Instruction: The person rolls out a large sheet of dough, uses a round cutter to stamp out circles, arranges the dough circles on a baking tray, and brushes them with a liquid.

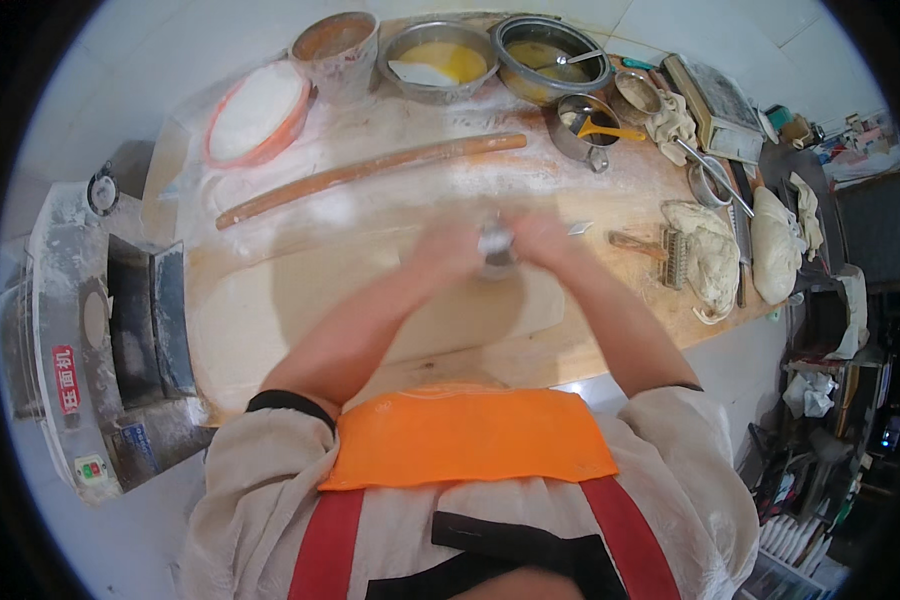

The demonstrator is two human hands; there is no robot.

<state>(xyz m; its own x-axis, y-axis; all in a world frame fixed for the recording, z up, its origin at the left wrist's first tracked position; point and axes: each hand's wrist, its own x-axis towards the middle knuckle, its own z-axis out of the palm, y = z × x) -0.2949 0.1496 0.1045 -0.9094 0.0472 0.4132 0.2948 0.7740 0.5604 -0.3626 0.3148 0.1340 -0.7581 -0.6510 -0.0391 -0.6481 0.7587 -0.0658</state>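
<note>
Over the floured wooden board, both my hands come together in front of me, blurred by motion. Between them is a small shiny, pale, rounded container [496, 252]; its exact kind is smeared. My right hand [537, 240] is closed about its right side and top. My left hand [444, 252] is against or very near its left side, and its fingers are too blurred to read. Beneath them spreads a wide, flat sheet of pale dough [370, 290]. A long wooden rolling pin [370, 178] lies beyond my hands, slanting up to the right.
A tub of flour [260, 112], a bucket [336, 48], two pots [438, 62] and a metal cup [582, 130] line the back. To the right are a spiked roller [674, 258], dough lumps [710, 250] and a scale [712, 105]. A floury machine [80, 340] stands left.
</note>
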